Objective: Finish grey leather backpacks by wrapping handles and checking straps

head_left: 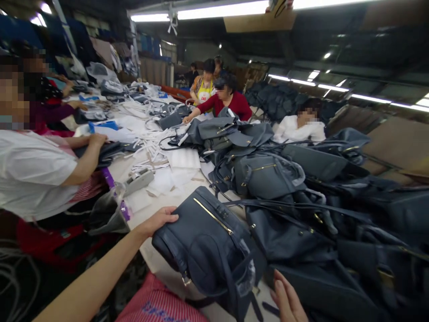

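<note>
A dark blue-grey bag [201,232] with a gold zipper, straps and a clear plastic wrap around its handle lies tilted on the near edge of the table. My left hand [159,221] grips its left side, thumb on top and the other fingers partly hidden. At the bottom right, my right hand [286,297] is partly in view with its fingers stretched out. It is beside the bag and holds nothing that I can see. Loose strap ends hang between the bag and that hand.
A large heap of similar bags [268,174] covers the right side. White foam sheets [184,158] and paper strips lie on the table [134,210]. At the left, a person in a white shirt [36,170] handles dark pieces; several other people are farther back.
</note>
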`<act>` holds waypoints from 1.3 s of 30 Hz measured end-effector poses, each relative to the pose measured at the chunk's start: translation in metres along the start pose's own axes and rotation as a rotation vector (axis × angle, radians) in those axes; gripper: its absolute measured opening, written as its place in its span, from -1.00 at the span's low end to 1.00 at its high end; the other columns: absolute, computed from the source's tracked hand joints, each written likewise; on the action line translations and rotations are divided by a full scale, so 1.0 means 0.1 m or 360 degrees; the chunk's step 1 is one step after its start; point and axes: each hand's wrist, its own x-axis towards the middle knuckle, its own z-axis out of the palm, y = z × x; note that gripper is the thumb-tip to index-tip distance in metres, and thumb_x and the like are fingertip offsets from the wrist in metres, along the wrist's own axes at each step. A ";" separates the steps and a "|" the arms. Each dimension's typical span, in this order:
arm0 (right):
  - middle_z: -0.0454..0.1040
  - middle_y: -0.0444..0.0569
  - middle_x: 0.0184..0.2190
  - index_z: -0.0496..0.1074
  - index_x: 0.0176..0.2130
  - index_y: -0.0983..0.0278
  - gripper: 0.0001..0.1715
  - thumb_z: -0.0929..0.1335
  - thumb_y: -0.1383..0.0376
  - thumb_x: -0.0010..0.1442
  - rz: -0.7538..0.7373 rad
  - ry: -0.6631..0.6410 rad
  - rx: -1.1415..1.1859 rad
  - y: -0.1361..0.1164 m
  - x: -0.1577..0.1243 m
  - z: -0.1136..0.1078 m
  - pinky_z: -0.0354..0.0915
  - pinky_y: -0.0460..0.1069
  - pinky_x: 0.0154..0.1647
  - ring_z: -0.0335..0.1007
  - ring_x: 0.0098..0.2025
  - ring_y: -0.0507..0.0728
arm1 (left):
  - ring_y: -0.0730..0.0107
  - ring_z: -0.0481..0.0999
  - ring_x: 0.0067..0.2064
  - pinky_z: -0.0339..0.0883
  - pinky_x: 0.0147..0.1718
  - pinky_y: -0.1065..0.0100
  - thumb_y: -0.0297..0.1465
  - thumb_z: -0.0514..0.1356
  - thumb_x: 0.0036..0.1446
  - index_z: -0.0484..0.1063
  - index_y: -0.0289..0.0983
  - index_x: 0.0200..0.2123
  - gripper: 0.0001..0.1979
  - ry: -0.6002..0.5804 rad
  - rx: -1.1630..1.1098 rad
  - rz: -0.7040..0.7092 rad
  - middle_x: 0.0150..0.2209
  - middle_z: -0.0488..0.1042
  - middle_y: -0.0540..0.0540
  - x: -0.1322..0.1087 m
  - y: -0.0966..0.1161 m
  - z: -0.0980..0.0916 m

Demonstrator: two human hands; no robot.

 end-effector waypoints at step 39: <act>0.56 0.04 -0.08 0.53 -0.16 0.20 -0.45 0.41 -0.09 -0.04 -0.0012 -0.0669 -0.0203 -0.74 0.07 0.38 0.25 0.16 0.13 0.35 0.10 0.31 | 0.50 0.33 -0.47 0.24 -0.39 0.43 -0.37 0.17 0.07 0.34 -0.31 -0.04 -0.64 0.0364 0.0388 0.0595 -0.52 0.34 0.08 -0.03 0.19 1.02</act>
